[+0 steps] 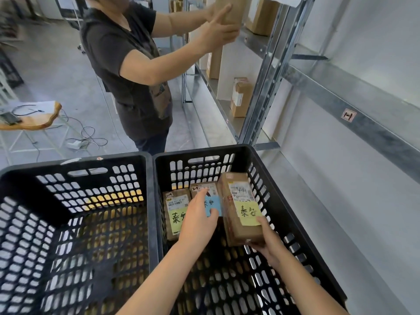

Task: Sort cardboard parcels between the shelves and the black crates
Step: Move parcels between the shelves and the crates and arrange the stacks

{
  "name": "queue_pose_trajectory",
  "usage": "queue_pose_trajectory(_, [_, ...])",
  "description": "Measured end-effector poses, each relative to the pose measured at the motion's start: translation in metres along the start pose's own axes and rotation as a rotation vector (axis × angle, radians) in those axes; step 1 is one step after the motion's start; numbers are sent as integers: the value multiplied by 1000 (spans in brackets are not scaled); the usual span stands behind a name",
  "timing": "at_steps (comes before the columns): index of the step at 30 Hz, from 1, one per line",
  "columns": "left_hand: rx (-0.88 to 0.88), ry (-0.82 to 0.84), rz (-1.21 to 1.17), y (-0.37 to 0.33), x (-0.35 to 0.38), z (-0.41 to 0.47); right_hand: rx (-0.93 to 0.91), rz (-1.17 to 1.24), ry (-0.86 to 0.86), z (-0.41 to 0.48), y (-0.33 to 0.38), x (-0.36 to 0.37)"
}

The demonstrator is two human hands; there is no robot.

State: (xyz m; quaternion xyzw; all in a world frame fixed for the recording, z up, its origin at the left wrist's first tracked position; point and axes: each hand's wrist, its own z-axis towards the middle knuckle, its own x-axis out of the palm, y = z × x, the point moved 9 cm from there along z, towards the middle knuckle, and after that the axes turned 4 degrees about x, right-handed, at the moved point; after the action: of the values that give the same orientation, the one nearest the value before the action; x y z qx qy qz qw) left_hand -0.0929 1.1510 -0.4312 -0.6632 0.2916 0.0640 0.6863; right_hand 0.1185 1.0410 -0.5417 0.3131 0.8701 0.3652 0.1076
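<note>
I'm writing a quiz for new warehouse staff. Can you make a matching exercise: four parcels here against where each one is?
1. blue-note parcel
2. rightmost yellow-note parcel
3. tall box
4. taped box

a. standing on the shelf
b. gripped by the right hand
c. under the left hand
d. held up by another person

Pairs: 1-c; 2-b; 3-d; 4-a

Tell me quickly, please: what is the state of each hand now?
Left hand: rests on the blue-note parcel; whether it grips cannot be told.
Right hand: grips the near end of the rightmost parcel.
</note>
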Motion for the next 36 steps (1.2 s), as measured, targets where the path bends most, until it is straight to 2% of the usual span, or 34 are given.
queue_pose_trajectory(2, [1, -1, -1, 0, -1, 0, -22, -35, -71, -6, -3, -4])
queue_pose_trajectory(6, [-3, -24, -1, 0, -5, 1, -225, -96, -198, -19, 10, 3])
queue_pose_trajectory(9, [-8, -35, -10, 0, -7, 1, -198, 101, -248, -19, 7, 9])
queue_pose_trajectory(12, [0, -37, -9, -1, -8, 2, -93, 391, -143, -12, -9, 26])
queue_pose_trajectory(16, [4, -47, -11, 1, -9, 3, -5, 565, 166, -10, -15, 52])
queue_pose_trajectory(19, [7, -6, 8, 2, -1, 5, -1, 492, 107, -9, -8, 41])
queue_pose_trajectory(22, [78, 173, 274, -2, 24, 18, -67, 459, 16, -12, 3, 24])
queue_pose_trajectory(27, [176, 479, 798, 13, 65, 51, -75, 511, -9, -18, -3, 17])
queue_pose_trajectory(32, [379, 682, 992, 28, 109, 65, -62, 527, -11, -15, -7, 18])
queue_pose_trajectory(36, [403, 696, 1094, 39, 121, 71, -55, 516, -67, -14, -8, 15])
